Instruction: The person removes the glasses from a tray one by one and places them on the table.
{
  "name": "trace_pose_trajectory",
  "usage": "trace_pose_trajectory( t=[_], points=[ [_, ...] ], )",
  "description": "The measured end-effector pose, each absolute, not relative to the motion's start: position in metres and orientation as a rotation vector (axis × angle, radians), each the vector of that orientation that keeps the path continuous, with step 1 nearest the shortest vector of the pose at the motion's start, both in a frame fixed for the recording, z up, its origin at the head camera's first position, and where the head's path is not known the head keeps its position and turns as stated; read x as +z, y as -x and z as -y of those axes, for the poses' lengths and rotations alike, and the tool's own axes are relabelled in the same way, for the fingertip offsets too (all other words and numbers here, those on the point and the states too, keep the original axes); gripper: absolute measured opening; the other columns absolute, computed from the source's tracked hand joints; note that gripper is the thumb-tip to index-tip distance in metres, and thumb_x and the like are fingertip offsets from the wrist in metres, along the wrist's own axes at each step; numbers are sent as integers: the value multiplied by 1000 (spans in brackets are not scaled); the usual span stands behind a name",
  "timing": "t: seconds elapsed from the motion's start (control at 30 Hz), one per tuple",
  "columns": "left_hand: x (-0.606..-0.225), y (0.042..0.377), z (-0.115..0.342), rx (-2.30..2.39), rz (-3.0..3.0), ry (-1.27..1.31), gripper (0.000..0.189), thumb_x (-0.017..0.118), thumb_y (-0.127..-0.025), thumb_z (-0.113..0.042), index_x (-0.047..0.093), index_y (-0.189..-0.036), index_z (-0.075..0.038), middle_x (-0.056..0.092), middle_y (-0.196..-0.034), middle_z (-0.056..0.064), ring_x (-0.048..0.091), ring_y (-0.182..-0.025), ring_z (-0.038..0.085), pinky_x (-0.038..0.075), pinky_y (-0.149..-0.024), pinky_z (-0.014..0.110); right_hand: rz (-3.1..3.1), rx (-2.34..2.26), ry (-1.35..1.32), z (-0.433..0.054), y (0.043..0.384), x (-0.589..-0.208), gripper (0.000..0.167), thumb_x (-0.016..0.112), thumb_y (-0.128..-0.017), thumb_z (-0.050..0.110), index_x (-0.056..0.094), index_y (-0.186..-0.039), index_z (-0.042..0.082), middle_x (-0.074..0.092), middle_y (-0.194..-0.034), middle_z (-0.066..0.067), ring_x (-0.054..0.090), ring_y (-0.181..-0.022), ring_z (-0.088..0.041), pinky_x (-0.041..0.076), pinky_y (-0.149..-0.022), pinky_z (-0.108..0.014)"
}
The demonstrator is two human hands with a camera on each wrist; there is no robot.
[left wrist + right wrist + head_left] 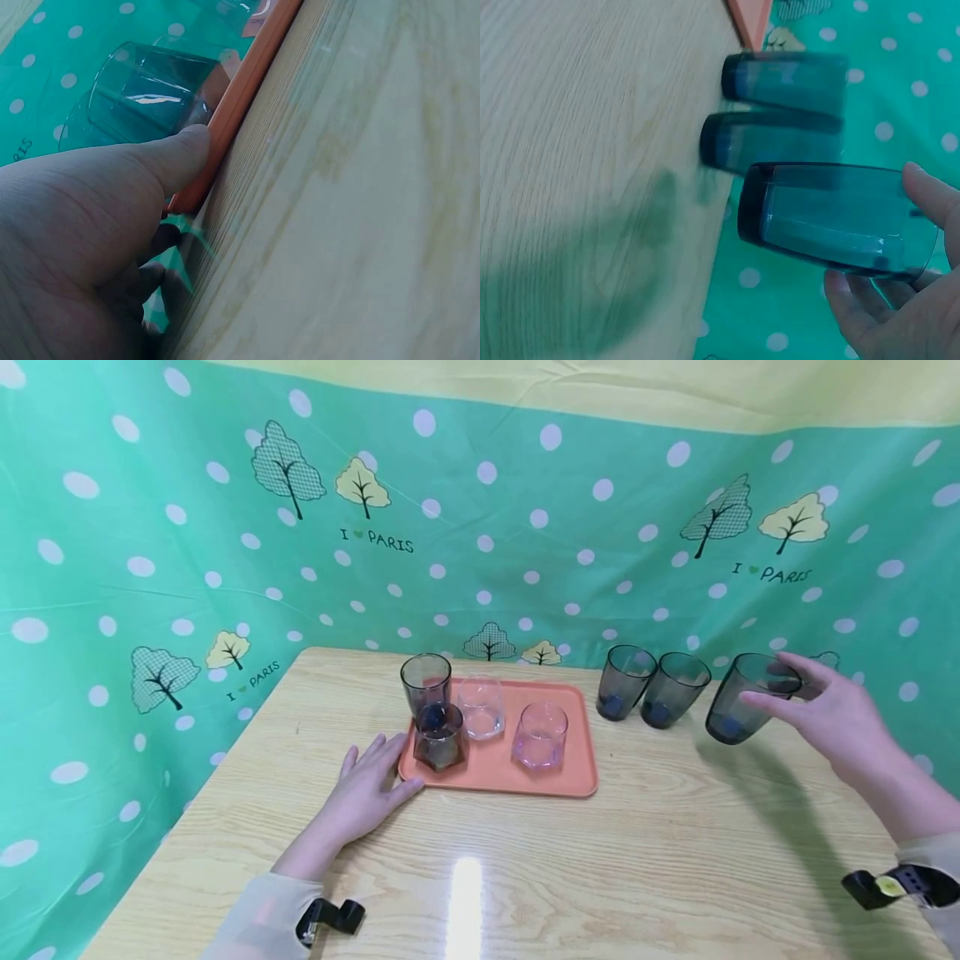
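Note:
My right hand [847, 727] grips a tall grey tumbler [735, 706] near its rim, thumb on one side and fingers on the other. In the right wrist view this tumbler [825, 217] looks tinted green-blue, with nothing else inside. Two matching tumblers, a nearer one [671, 693] and a farther one [622, 685], stand side by side to its left. My left hand [367, 793] rests at the near left corner of a coral tray [502, 783], fingers spread. Its thumb [187, 154] touches the tray's rim in the left wrist view.
On the tray's left are a tall grey tumbler [423, 677] and a short dark glass [440, 747]. A clear glass [482, 714] stands near the middle, and a pinkish glass [540, 743] to the right. A green dotted cloth [525, 527] hangs behind the wooden table [600, 868].

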State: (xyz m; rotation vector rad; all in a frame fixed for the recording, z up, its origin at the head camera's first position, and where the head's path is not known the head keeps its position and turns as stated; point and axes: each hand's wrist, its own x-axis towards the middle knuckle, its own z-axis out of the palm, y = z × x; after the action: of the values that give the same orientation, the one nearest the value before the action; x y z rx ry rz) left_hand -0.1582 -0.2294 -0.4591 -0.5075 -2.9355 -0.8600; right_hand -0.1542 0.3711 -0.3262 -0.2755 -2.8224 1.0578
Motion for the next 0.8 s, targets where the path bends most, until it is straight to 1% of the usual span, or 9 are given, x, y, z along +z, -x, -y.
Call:
trace_pose_trajectory(
  t=[0.07,0.13,0.2,0.27,0.3,0.4,0.47,0.63,0.8],
  points=[
    [-459,158,229,-858,2939,505,85,75,-106,-44,40,-168,3,42,-171,23,27,-163,50,2,-130,73,2824,1033,287,-377,157,-330,110,78,-98,63,23,-177,12,44,-163,-24,47,-136,-40,48,-91,-41],
    [-459,158,229,-856,2942,503,85,75,-106,-44,40,-168,2,42,-171,23,26,-163,50,2,-130,73,2816,1048,288,-384,160,-333,109,79,-98,61,24,-177,12,47,-160,-18,51,-126,-25,45,-84,-26],
    [-459,158,229,-858,2941,502,85,75,-106,-44,40,-168,2,42,-172,23,26,-163,50,1,-130,73,2805,1069,289,-390,162,-336,108,81,-98,59,25,-177,11,52,-154,-10,50,-118,-13,43,-76,-18],
    [-459,158,229,-860,2939,501,85,75,-106,-44,40,-168,2,42,-171,23,26,-163,50,1,-130,73,2790,1101,299,-396,165,-340,108,81,-98,58,26,-177,10,54,-148,-2,48,-114,-7,42,-73,-14],
    [-459,158,229,-859,2937,500,85,75,-106,-44,40,-168,2,42,-171,23,26,-163,50,1,-130,73,2785,1111,305,-398,166,-342,108,81,-98,58,25,-177,10,54,-145,1,48,-114,-7,42,-72,-14],
    [-459,157,228,-860,2936,500,85,75,-106,-44,40,-168,2,42,-171,23,26,-163,49,1,-130,73,2777,1112,339,-404,170,-347,110,81,-97,60,24,-177,9,52,-143,2,48,-116,-15,42,-73,-17],
    [-460,157,228,-860,2936,501,85,75,-106,-43,40,-168,2,42,-171,23,26,-163,49,1,-130,72,2771,1109,355,-406,173,-351,111,80,-97,61,23,-177,9,51,-145,-2,48,-117,-19,41,-73,-17],
    [-460,157,228,-860,2930,505,85,76,-106,-43,40,-168,3,42,-171,23,27,-163,49,2,-130,73,2745,1149,375,-409,177,-358,110,81,-98,59,23,-176,7,48,-153,-12,49,-117,-17,42,-71,-11],
    [-461,158,228,-853,2926,511,85,76,-106,-43,41,-168,3,43,-171,23,27,-163,49,2,-130,73,2755,1162,393,-409,179,-362,112,80,-98,60,20,-177,9,45,-156,-20,51,-116,-22,44,-70,-12]
  ],
)
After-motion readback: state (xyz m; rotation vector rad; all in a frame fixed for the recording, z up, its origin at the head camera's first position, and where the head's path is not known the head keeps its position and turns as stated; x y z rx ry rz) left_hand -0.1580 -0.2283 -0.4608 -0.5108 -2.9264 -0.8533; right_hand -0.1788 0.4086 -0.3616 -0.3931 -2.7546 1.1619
